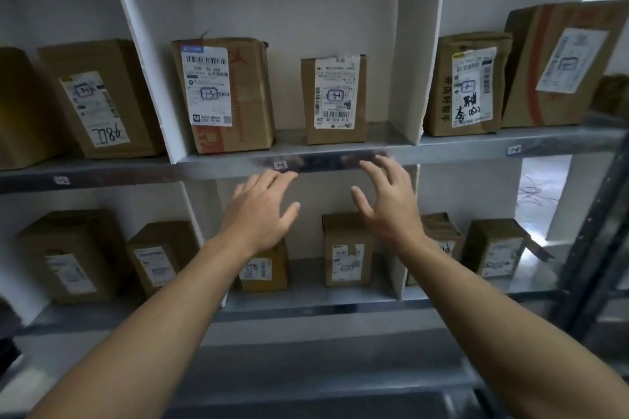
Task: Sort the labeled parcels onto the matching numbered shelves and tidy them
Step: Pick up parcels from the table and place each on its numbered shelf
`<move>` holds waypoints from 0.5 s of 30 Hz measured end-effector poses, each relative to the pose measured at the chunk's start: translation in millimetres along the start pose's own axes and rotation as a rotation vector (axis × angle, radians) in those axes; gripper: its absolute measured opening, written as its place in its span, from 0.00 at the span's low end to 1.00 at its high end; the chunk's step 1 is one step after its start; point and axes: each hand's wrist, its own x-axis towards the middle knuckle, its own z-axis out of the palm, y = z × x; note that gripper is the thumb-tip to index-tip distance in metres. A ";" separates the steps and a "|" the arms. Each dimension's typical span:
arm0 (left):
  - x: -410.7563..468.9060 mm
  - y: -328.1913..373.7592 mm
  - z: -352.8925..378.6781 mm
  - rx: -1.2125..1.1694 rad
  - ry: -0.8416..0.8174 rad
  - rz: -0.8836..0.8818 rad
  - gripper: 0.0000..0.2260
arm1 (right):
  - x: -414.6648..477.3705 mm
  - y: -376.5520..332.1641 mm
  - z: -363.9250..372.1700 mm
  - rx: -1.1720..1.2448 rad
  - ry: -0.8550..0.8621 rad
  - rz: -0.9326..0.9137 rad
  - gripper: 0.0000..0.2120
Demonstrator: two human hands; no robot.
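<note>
A grey metal shelf (340,151) carries two labeled cardboard parcels in its middle bay: a larger one (223,95) on the left and a smaller one (335,99) on the right, both upright with white labels facing me. My left hand (262,211) and my right hand (388,201) are raised just below the shelf's front edge, fingers spread, holding nothing. They do not touch either parcel. A small number tag (280,165) sits on the shelf edge above my left fingertips.
White dividers (146,54) (413,54) split the shelf into bays. More labeled parcels stand in the left bay (98,99) and right bay (466,85), and several on the lower shelf (347,248). A dark upright post (592,224) stands at the right.
</note>
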 end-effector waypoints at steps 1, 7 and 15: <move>-8.8 4.7 7.4 -0.006 -0.041 0.010 0.24 | -15.7 5.6 1.6 -0.077 -0.039 0.005 0.26; -57.9 47.5 61.2 -0.034 -0.246 0.091 0.23 | -108.5 52.0 -12.6 -0.398 -0.226 0.075 0.25; -83.5 154.7 121.8 -0.079 -0.453 0.327 0.24 | -224.4 129.7 -83.8 -0.657 -0.409 0.370 0.24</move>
